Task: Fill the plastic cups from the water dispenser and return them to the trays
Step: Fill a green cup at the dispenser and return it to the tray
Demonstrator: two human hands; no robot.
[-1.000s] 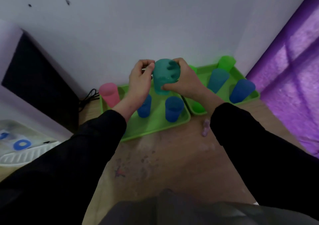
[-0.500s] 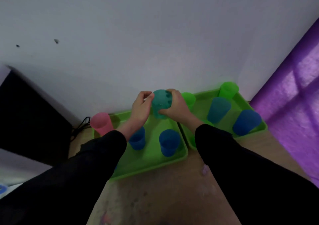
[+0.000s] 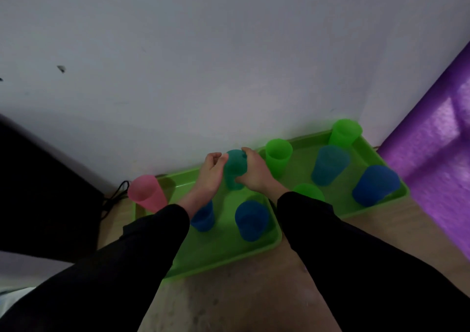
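Observation:
My right hand [image 3: 254,173] grips a teal cup [image 3: 235,170] at the back of the left green tray [image 3: 223,250]. My left hand [image 3: 211,173] is at the cup's left side, fingers curled, fingertips touching its rim. On the same tray stand a pink cup [image 3: 147,193] at the back left and two blue cups [image 3: 251,221] [image 3: 203,217], one partly behind my left sleeve. The right green tray [image 3: 376,207] holds three green cups [image 3: 278,157] [image 3: 344,131] [image 3: 309,191], a teal cup [image 3: 329,165] and a blue cup [image 3: 375,185].
Both trays sit on a wooden surface [image 3: 254,293] against a white wall [image 3: 229,51]. A black object [image 3: 38,191] with a black cable [image 3: 114,196] stands at the left. A purple curtain [image 3: 437,153] hangs at the right.
Both hands have carried the teal cup away from me and down toward the back of the left tray. The view has tilted up, so the white object at the lower left has left the frame.

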